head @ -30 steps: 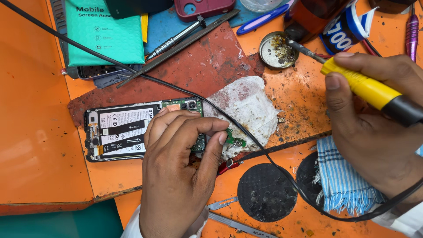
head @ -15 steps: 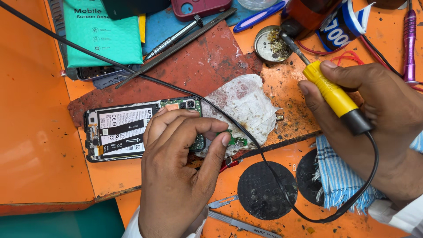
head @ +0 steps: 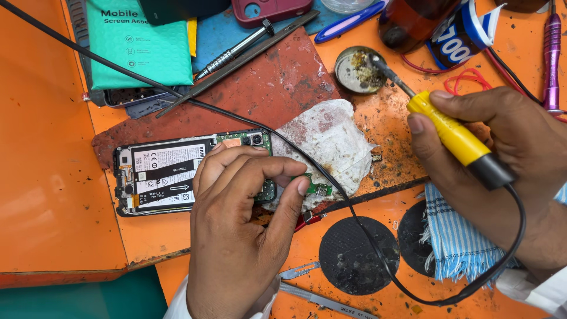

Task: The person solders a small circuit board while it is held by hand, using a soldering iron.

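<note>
While the left hand (head: pixel 236 236) pinches a small green board (head: pixel 319 189) beside the open phone (head: pixel 159 174) on the red mat (head: pixel 266 88), the right hand (head: pixel 502 171) grips a yellow soldering iron (head: pixel 452 133), its tip in a round tin (head: pixel 360 71).

Two hands: the left (head: pixel 236 236) at six o'clock, the right (head: pixel 502 159) at three. One opened phone (head: pixel 159 174) at nine o'clock. One yellow soldering iron (head: pixel 455 136) and one round tin (head: pixel 357 70) at one o'clock. One white tissue (head: pixel 331 142) at the centre. Two black discs, one (head: pixel 357 254) at five o'clock and one (head: pixel 413 236) beside it. One striped cloth (head: pixel 455 242). One teal packet (head: pixel 142 41) at eleven o'clock. One purple tool (head: pixel 552 53) at two o'clock.
</note>
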